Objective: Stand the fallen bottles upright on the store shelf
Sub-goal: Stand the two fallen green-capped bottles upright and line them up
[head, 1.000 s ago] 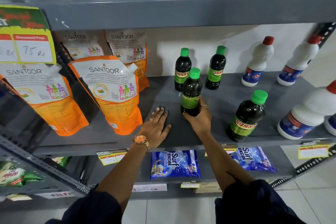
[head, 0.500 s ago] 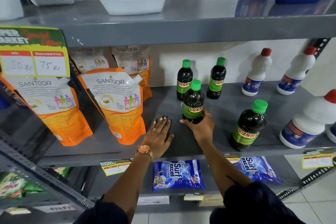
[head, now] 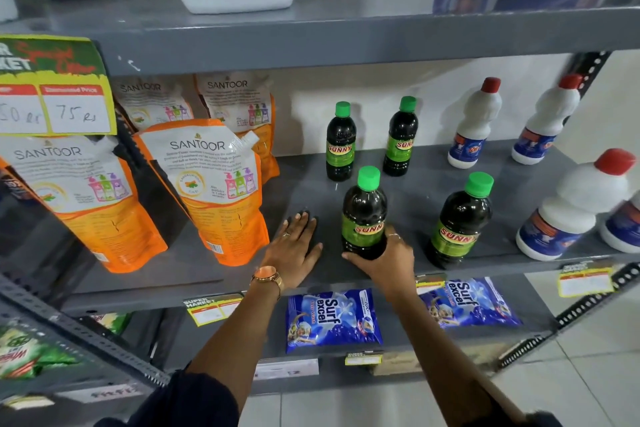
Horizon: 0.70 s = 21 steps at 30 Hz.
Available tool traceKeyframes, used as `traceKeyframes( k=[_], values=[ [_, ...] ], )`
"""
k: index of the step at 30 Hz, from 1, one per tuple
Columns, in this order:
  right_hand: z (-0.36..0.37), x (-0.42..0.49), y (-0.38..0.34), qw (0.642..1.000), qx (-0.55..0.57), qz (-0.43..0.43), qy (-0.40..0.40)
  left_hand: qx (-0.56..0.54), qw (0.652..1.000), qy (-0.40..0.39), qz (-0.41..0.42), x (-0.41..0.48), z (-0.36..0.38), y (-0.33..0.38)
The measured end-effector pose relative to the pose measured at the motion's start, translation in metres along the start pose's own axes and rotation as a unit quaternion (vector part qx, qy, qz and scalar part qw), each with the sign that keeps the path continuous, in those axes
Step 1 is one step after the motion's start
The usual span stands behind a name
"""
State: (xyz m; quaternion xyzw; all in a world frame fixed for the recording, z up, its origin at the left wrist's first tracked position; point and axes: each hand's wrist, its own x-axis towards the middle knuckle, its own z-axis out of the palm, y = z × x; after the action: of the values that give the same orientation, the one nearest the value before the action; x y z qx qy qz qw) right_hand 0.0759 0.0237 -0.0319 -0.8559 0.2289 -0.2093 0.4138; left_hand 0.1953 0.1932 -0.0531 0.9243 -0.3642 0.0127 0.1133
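Note:
Several dark bottles with green caps and green "SUNNY" labels stand upright on the grey middle shelf (head: 242,274). My right hand (head: 386,262) grips the base of the front one (head: 363,215), which stands near the shelf's front edge. Another dark bottle (head: 460,222) stands to its right, and two more (head: 341,142) (head: 401,137) stand at the back by the wall. My left hand (head: 294,248) lies flat on the shelf, palm down with fingers apart, just left of the held bottle. None of the bottles lies on its side.
Orange Santoor pouches (head: 204,191) stand to the left. White bottles with red caps (head: 474,123) (head: 581,204) line the right side. A yellow price sign (head: 55,94) hangs at upper left. Blue Surf Excel packets (head: 332,321) lie on the shelf below; jugs stand above.
The view has tipped upward a little, so more of the top shelf shows. My right hand keeps its hold on the front bottle, which has turned so its label faces me. My left hand stays flat.

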Motion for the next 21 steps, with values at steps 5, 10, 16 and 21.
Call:
traceKeyframes(
  k=[5,10,16,21],
  values=[
    [-0.003,-0.027,0.006,1.000,0.016,0.001,0.001,-0.027,1.000,0.008,-0.013,-0.004,-0.001,0.003],
    [-0.004,-0.032,0.004,0.999,0.032,0.003,-0.016,-0.129,0.990,0.029,-0.040,-0.012,-0.003,0.005],
    [-0.047,-0.062,0.043,0.971,0.093,0.037,0.215,-0.373,0.921,0.076,-0.078,-0.043,0.004,0.057],
    [-0.088,-0.024,0.078,0.988,0.058,0.063,0.125,-0.289,0.940,0.150,-0.102,-0.034,0.008,0.099]
  ],
)
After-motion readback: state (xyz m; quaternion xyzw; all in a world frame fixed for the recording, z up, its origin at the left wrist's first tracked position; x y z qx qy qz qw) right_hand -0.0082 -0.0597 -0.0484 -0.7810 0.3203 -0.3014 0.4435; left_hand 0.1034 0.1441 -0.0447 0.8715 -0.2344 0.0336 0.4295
